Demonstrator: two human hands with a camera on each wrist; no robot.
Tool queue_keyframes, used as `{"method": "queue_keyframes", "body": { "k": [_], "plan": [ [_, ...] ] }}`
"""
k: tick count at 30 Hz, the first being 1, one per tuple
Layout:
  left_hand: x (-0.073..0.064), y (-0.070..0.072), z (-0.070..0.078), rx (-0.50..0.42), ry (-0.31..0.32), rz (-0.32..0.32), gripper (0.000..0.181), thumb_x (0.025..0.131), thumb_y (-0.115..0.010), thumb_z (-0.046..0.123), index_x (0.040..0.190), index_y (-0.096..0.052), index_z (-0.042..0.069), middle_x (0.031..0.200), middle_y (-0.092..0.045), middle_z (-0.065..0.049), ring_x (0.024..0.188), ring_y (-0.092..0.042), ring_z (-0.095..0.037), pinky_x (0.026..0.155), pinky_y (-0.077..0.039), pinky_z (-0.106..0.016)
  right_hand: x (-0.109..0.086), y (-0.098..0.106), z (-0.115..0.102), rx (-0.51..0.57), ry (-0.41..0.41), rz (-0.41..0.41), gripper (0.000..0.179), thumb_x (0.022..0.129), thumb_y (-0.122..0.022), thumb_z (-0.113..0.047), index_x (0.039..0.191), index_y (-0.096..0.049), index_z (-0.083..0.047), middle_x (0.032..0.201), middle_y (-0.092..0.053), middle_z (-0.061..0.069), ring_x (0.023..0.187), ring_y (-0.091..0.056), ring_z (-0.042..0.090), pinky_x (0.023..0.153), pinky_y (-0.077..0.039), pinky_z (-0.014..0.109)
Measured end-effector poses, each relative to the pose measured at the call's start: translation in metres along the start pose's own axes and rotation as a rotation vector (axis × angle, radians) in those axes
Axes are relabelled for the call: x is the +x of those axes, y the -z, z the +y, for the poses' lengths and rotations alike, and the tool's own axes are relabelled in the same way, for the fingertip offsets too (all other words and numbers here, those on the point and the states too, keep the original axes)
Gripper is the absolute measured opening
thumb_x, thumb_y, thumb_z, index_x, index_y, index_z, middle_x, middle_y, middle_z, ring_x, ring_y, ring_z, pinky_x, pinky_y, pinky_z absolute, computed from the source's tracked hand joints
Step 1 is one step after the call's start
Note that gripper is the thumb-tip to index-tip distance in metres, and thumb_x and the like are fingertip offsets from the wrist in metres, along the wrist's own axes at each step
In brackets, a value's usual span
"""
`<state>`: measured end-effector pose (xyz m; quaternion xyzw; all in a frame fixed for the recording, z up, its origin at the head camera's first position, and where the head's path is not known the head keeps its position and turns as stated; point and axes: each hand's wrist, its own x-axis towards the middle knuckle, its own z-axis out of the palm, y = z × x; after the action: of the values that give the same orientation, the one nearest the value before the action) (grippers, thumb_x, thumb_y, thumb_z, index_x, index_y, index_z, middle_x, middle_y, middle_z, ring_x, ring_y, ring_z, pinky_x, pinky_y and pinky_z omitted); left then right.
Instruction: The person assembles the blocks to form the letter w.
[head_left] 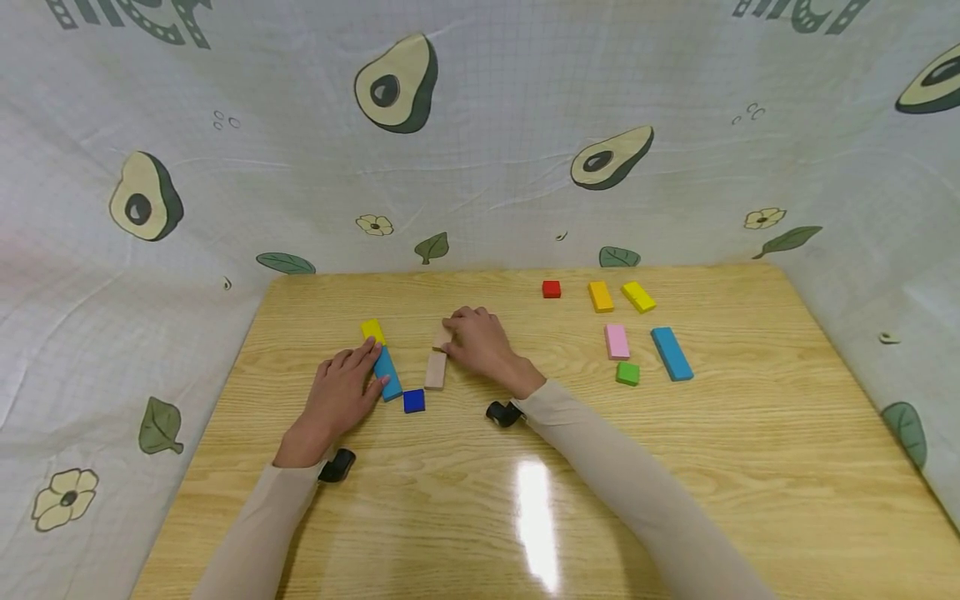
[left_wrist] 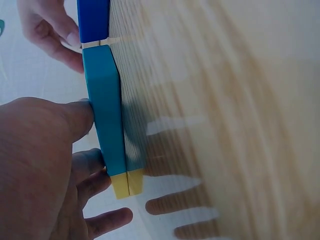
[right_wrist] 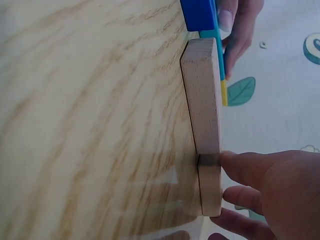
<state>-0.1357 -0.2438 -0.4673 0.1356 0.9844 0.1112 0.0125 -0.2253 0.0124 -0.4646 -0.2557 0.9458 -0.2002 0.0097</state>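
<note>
My left hand (head_left: 343,393) rests its fingertips on a light-blue block (head_left: 387,375), with its thumb touching the same block lower down. A yellow block (head_left: 372,331) meets the far end of the light-blue one. Close to its near end lies a dark-blue block (head_left: 414,401). My right hand (head_left: 483,342) pinches a short wooden block (right_wrist: 210,187) between thumb and fingers, partly covering it in the head view. Against that block's near end lies a longer wooden block (head_left: 435,371), which leads back towards the dark-blue one.
On the table's right side lie a red block (head_left: 551,289), an orange block (head_left: 601,297), another yellow block (head_left: 638,297), a pink block (head_left: 617,342), a green block (head_left: 627,373) and another light-blue block (head_left: 672,353). An avocado-print cloth (head_left: 495,208) surrounds the table (head_left: 750,467).
</note>
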Motion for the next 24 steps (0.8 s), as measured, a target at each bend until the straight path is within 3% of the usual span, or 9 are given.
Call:
{"method": "queue_keyframes", "body": {
  "k": [24],
  "plan": [
    [0.0001, 0.0020, 0.0016, -0.007, -0.006, -0.004, 0.060, 0.110, -0.057, 0.028, 0.160, -0.042, -0.002, 0.167, -0.039, -0.020, 0.145, -0.041, -0.047, 0.115, -0.034, -0.067, -0.0038, 0.0002, -0.0007, -0.002, 0.043, -0.055, 0.051, 0.104, -0.071, -0.033, 0.148, -0.063, -0.009, 0.147, -0.062, 0.013, 0.131, -0.057, 0.037, 0.108, -0.047, 0.053]
  ]
}}
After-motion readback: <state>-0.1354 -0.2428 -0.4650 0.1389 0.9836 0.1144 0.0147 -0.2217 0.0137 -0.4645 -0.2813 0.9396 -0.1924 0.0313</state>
